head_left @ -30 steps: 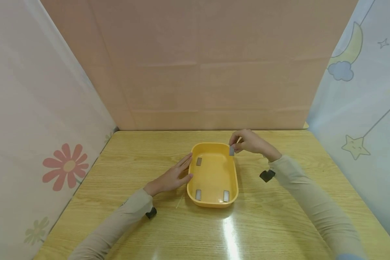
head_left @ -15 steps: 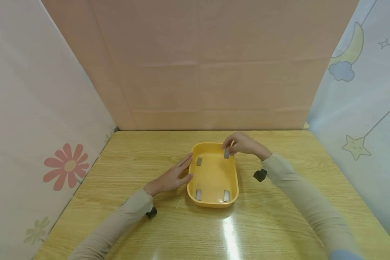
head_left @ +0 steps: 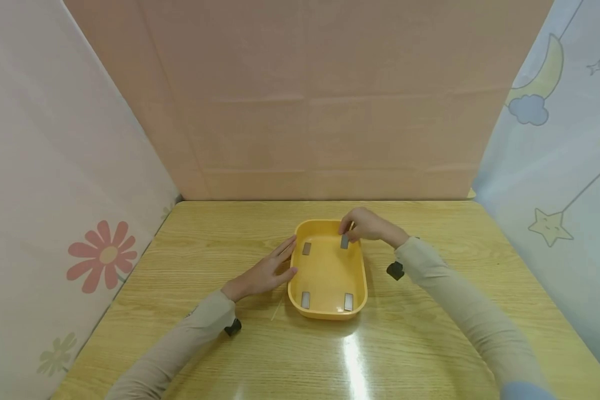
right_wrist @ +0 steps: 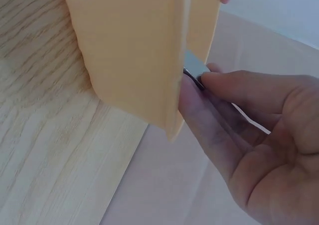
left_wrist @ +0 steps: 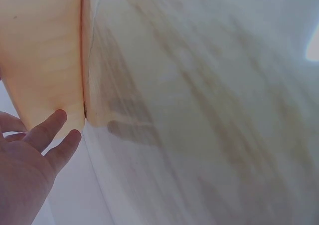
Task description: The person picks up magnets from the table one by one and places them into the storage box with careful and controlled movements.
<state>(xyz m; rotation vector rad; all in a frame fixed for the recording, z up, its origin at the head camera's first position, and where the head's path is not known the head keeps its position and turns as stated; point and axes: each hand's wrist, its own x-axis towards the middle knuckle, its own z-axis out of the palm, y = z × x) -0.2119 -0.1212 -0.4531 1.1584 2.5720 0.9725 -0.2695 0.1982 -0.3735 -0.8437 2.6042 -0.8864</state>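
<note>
A yellow rectangular tray with rounded corners (head_left: pixel 327 272) sits on the wooden table. My left hand (head_left: pixel 265 272) rests against its left side, fingers stretched along the wall and thumb at the rim. In the left wrist view those fingers (left_wrist: pixel 46 130) spread beside the tray's wall (left_wrist: pixel 45 50). Over the far right corner, my right hand (head_left: pixel 367 224) pinches a small flat grey rectangular piece (head_left: pixel 344 241). The right wrist view has this piece (right_wrist: pixel 198 65) between thumb and fingers, just past the tray's rim (right_wrist: pixel 179 60). Three similar pieces lie inside, at the far left (head_left: pixel 306 248), near left (head_left: pixel 305 300) and near right (head_left: pixel 348 301).
The wooden table (head_left: pixel 220 233) extends around the tray on all sides. A plain pinkish cloth (head_left: pixel 300 111) hangs behind it. Printed cloths stand at the left (head_left: pixel 40 166) and right (head_left: pixel 570 161). Each wrist carries a small black device.
My right hand has moved left and slightly toward me, bringing the pinched grey piece from the right rim to over the tray's inside. The left hand and the other pieces keep their places.
</note>
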